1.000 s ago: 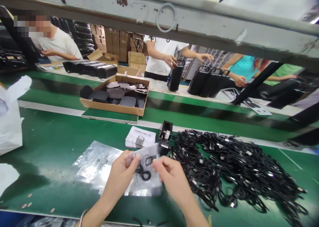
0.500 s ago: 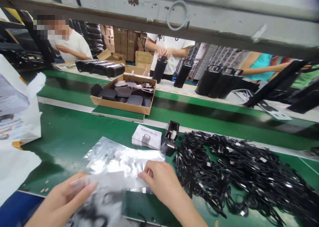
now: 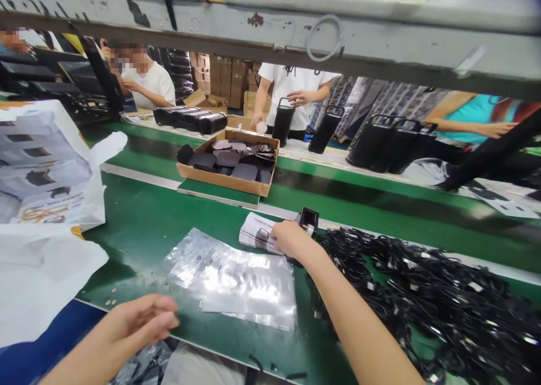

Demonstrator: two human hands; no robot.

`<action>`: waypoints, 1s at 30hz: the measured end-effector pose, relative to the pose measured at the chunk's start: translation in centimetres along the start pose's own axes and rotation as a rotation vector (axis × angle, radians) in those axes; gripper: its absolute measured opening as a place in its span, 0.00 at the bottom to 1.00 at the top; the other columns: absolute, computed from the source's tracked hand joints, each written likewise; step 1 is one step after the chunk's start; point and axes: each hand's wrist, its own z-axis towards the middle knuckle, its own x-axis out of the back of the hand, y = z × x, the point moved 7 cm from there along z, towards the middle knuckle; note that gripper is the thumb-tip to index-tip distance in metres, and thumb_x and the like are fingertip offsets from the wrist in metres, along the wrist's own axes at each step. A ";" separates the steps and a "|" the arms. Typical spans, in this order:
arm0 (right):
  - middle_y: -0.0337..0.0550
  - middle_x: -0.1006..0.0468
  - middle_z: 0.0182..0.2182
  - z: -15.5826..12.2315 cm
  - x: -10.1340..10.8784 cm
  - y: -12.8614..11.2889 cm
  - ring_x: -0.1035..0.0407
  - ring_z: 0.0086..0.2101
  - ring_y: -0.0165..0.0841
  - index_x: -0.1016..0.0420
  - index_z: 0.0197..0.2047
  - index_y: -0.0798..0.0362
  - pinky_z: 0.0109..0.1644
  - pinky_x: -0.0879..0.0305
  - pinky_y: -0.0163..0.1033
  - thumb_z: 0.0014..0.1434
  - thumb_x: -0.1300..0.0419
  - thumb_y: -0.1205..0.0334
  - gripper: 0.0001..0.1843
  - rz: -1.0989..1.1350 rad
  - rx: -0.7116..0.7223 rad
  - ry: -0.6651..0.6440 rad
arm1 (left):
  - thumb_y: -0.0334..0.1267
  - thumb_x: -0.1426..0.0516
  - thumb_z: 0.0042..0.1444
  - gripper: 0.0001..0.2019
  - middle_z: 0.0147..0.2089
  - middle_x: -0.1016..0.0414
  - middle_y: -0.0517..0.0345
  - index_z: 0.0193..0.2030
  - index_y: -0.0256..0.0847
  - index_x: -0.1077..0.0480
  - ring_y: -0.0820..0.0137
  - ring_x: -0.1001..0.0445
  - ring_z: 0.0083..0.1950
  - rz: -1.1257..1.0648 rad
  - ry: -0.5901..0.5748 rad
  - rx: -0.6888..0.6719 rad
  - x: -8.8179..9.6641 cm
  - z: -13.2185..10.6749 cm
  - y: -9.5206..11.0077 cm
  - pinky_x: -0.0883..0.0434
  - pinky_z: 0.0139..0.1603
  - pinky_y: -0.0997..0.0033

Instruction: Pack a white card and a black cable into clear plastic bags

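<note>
Green workbench, right hand on printed leaflets, its fingers hidden, grip unclear, left hand empty, fingers loosely open

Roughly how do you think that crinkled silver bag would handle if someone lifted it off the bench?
The silver bag looks thin and floppy: it lies flat with soft creases, so it would probably sag rather than hold its shape. It is likely very light, and its glossy film might slide easily across the smooth green bench mat.

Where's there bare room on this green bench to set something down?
Bare green mat shows between the white bag and the foil bags. It's crowded to the right, where black cables pile up beside the right hand on the booklets.
</note>
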 end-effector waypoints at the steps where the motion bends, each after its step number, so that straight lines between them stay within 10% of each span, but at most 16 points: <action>1: 0.43 0.26 0.37 -0.3 0.5 -0.1 0.30 0.36 0.31 0.30 0.40 0.59 0.40 0.32 0.42 0.59 0.45 0.60 0.11 0.013 0.008 0.015 | 0.51 0.39 0.42 0.18 0.31 0.21 0.57 0.35 0.42 0.27 0.61 0.24 0.35 -0.042 -0.120 -0.020 -2.0 0.6 1.0 0.27 0.36 0.69; 5: 0.43 0.23 0.34 -3.6 1.8 -2.2 0.30 0.41 0.34 0.26 0.38 0.62 0.49 0.40 0.40 0.60 0.53 0.72 0.14 0.066 0.070 0.161 | 0.56 0.48 0.50 0.28 0.50 0.27 0.45 0.50 0.35 0.34 0.60 0.27 0.49 -0.489 -0.262 0.039 -7.4 3.3 4.0 0.32 0.51 0.62; 9: 0.43 0.24 0.42 -8.7 -0.2 -5.0 0.32 0.45 0.33 0.27 0.43 0.51 0.58 0.49 0.40 0.55 0.46 0.70 0.13 0.334 0.263 0.289 | 0.46 0.44 0.51 0.18 0.44 0.23 0.46 0.45 0.35 0.32 0.63 0.25 0.44 -0.619 -0.235 0.054 -9.3 4.9 4.5 0.30 0.47 0.65; 12: 0.50 0.27 0.44 -11.3 -2.6 -1.9 0.34 0.46 0.37 0.34 0.51 0.53 0.51 0.39 0.43 0.55 0.45 0.58 0.19 0.872 -0.021 0.439 | 0.43 0.42 0.50 0.16 0.37 0.21 0.51 0.43 0.37 0.30 0.64 0.24 0.37 -0.516 -0.317 0.035 -10.5 4.4 4.5 0.29 0.40 0.66; 16: 0.36 0.33 0.17 -12.9 -7.4 0.3 0.37 0.19 0.28 0.32 0.29 0.55 0.21 0.41 0.31 0.53 0.44 0.52 0.13 1.412 -0.288 0.173 | 0.52 0.48 0.52 0.19 0.33 0.23 0.55 0.41 0.39 0.30 0.65 0.26 0.34 -0.298 -0.277 -0.077 -11.0 4.1 5.1 0.30 0.36 0.66; 21: 0.32 0.38 0.13 -16.1 -8.6 3.3 0.43 0.16 0.24 0.33 0.24 0.55 0.18 0.47 0.29 0.47 0.40 0.46 0.19 1.499 -0.485 0.371 | 0.51 0.44 0.47 0.13 0.29 0.31 0.60 0.29 0.42 0.32 0.66 0.31 0.31 0.453 0.148 -0.373 -9.5 5.5 6.2 0.36 0.32 0.69; 30: 0.33 0.38 0.13 -17.5 -10.5 3.7 0.45 0.15 0.25 0.33 0.23 0.55 0.17 0.47 0.29 0.44 0.39 0.44 0.21 1.547 -0.558 0.432 | 0.43 0.46 0.49 0.09 0.31 0.30 0.59 0.24 0.43 0.30 0.67 0.31 0.31 0.741 0.127 -0.370 -11.4 5.9 6.2 0.39 0.33 0.68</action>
